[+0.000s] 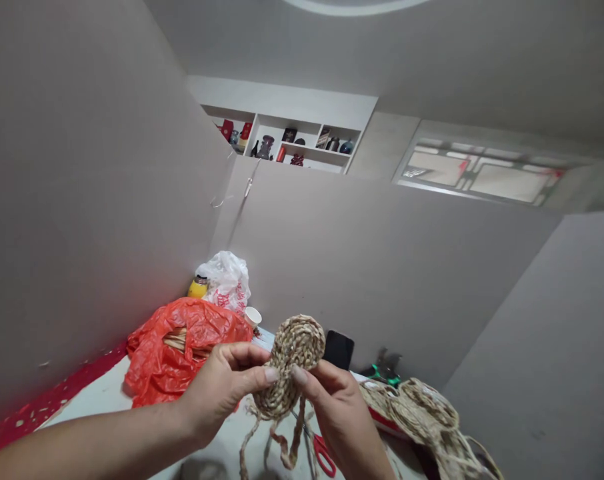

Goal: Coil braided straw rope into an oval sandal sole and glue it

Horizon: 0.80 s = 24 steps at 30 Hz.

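Note:
Between my two hands, above the table, is a coiled piece of braided straw rope, shaped like a figure eight. My left hand pinches its left side at the narrow middle, thumb in front. On the opposite side my right hand grips it too, thumb pressed near the centre. Loose strands of straw cord hang down from its lower end. Under them, partly hidden by my right hand, lie scissors with red handles. The fingers behind the coil are mostly hidden.
A red plastic bag with straw inside sits at left on the table. Behind it are a white bag, a yellow jar and a paper cup. A black phone, green-handled pliers and bundled straw rope lie right.

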Available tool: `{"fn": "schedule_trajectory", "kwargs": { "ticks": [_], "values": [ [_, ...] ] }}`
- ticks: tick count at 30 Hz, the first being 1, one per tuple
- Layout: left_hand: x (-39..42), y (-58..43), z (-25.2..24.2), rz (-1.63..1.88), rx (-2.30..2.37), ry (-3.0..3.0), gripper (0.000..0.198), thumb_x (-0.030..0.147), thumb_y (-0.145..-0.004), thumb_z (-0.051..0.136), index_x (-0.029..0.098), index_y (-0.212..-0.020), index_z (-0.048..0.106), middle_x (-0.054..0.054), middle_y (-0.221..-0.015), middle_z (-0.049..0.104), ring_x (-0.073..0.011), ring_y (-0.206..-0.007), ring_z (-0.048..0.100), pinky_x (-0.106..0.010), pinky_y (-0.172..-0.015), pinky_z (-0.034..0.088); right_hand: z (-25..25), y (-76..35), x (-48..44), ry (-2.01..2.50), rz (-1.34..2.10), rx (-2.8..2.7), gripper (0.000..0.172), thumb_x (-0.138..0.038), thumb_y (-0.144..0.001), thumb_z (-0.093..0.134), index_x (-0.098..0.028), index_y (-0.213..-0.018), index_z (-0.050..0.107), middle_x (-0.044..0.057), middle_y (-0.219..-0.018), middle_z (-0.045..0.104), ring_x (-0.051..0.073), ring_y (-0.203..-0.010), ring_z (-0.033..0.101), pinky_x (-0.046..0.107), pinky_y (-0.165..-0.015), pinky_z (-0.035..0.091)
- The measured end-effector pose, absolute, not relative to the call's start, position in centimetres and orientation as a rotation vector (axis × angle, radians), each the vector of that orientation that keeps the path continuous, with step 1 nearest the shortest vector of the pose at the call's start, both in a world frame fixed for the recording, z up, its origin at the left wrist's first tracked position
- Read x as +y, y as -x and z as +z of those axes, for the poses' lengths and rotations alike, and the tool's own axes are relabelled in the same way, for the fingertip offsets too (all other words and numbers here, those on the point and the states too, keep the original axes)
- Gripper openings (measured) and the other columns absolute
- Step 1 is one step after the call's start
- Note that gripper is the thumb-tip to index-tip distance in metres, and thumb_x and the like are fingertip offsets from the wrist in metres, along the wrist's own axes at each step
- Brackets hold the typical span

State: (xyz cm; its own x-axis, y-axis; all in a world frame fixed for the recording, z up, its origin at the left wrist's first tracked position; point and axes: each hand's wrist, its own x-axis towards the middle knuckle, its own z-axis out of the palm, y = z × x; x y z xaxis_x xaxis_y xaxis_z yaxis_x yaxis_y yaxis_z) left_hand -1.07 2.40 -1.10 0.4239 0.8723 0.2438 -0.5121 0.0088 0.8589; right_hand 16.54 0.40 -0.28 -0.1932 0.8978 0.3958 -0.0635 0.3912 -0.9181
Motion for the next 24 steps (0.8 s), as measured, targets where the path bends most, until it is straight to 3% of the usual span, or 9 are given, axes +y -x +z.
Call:
{"fn": "schedule_trajectory", "kwargs": {
  "ticks": [6, 12, 24],
  "values": [
    [3.2, 1.8, 0.0, 1.182, 0.443, -1.186, 0.018, 0.027, -0.067, 0.078, 0.017, -0.081, 0.076, -0.005, -0.080, 0.074, -0.0141, -0.074, 0.062, -0.027, -0.076, 0.046, -0.2, -17.1, 0.6, 0.789, 1.107, -1.451, 0.022, -0.029, -0.085, 0.066, -0.023, -0.104, 0.073, 0.005, -0.094, 0.075, 0.022, -0.086, 0.065, 0.035, -0.082, 0.047],
    [3.6, 1.9, 0.2, 1.152, 0.388, -1.180, 0.010, 0.023, -0.064, 0.081, 0.016, -0.069, 0.075, -0.002, -0.067, 0.071, -0.0106, -0.064, 0.060, -0.023, -0.068, 0.047, 0.2, -16.7, 0.4, 0.820, 1.098, -1.506, 0.021, -0.031, -0.083, 0.068, -0.023, -0.100, 0.074, 0.004, -0.090, 0.075, 0.021, -0.084, 0.064, 0.033, -0.080, 0.048],
    [3.4, 1.2, -1.4, 1.220, 0.366, -1.257, 0.009, 0.025, -0.070, 0.076, 0.016, -0.071, 0.073, -0.001, -0.073, 0.070, -0.0119, -0.070, 0.060, -0.025, -0.071, 0.047, 0.4, -16.1, 0.0, 0.885, 1.056, -1.522, 0.020, -0.034, -0.081, 0.070, -0.022, -0.095, 0.076, 0.001, -0.076, 0.073, 0.015, -0.074, 0.060, 0.025, -0.069, 0.046]
  ]
}}
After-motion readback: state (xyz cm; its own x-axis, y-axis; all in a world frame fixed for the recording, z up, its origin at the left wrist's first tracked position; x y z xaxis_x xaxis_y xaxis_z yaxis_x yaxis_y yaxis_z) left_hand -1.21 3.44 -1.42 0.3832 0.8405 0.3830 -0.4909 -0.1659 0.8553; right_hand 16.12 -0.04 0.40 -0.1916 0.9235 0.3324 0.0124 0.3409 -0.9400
